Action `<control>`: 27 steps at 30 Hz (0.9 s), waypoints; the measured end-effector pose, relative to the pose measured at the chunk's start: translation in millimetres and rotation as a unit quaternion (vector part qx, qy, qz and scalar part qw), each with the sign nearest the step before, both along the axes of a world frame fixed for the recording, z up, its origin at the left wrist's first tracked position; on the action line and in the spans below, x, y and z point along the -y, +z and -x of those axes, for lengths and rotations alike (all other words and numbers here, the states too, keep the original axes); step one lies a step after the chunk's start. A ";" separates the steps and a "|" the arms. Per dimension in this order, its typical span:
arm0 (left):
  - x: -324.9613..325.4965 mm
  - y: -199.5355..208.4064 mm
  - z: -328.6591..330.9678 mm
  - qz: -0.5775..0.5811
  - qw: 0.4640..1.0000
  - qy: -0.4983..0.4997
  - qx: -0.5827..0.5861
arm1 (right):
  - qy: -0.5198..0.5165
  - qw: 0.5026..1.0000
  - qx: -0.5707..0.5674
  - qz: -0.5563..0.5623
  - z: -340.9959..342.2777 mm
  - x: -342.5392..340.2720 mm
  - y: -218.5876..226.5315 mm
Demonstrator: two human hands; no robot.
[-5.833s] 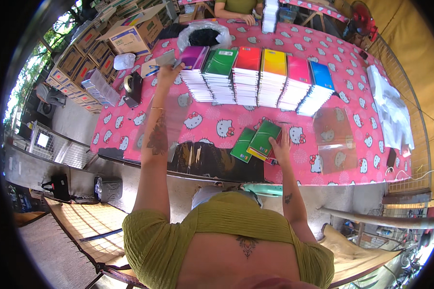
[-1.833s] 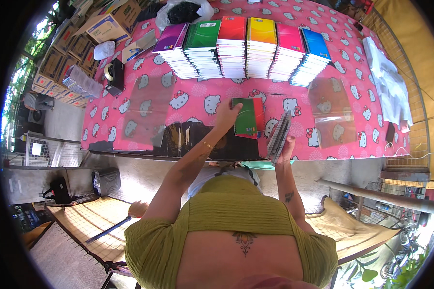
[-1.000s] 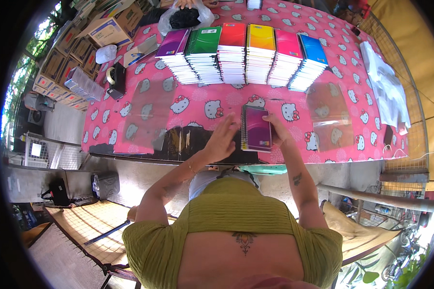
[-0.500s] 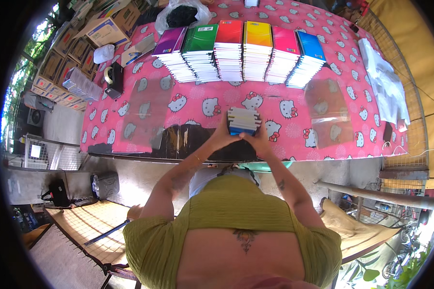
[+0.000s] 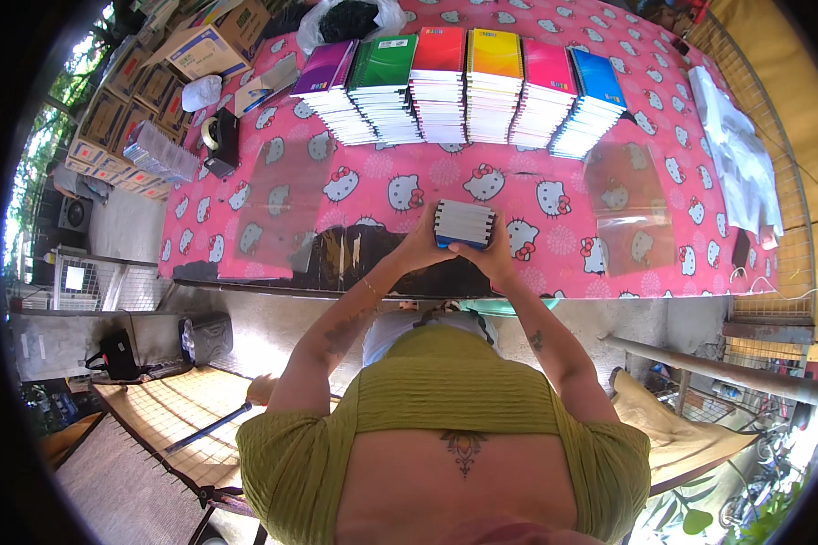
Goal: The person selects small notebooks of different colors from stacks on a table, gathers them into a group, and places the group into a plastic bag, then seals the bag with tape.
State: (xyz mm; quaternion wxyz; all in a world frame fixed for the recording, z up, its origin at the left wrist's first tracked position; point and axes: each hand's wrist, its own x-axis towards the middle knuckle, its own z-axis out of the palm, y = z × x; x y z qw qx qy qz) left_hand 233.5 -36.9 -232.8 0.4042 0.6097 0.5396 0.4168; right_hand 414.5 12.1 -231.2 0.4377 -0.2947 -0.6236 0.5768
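Between both palms I grip a small stack of spiral notebooks [image 5: 464, 223], its white page edges facing up and a strip of blue cover low at the front. My left hand [image 5: 418, 245] wraps the left side and my right hand [image 5: 492, 258] the right, thumbs near the bottom edge. The stack is just above the table's near edge. Beyond it stands a row of notebook piles, left to right purple [image 5: 325, 68], green [image 5: 384, 62], red [image 5: 442, 54], yellow [image 5: 495, 59], pink [image 5: 547, 68] and blue [image 5: 598, 77].
Clear plastic sheets lie on the pink patterned table, one at left [image 5: 277, 204] and another at right [image 5: 634, 213]. A black tape dispenser [image 5: 220, 145] stands at the left edge, near cardboard boxes [image 5: 211, 50]. White plastic bags [image 5: 732, 150] spread along the right edge.
The notebooks between my hands now sit in a more even stack, their edges lined up. Both hands stay around it in nearly the same place. The view has shifted slightly.
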 end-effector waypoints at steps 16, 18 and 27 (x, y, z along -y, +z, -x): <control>-8.7 82.1 20.0 -0.009 0.954 -0.078 -0.291 | 0.030 0.998 0.050 0.027 -10.8 -2.9 -23.3; -3.0 116.0 8.5 -0.138 0.931 -0.042 -0.337 | 0.031 0.998 0.058 0.005 -11.5 -6.6 -21.6; -13.7 102.0 -3.7 -0.131 0.859 -0.118 -0.481 | 0.038 0.996 0.084 -0.014 0.7 -7.5 -20.7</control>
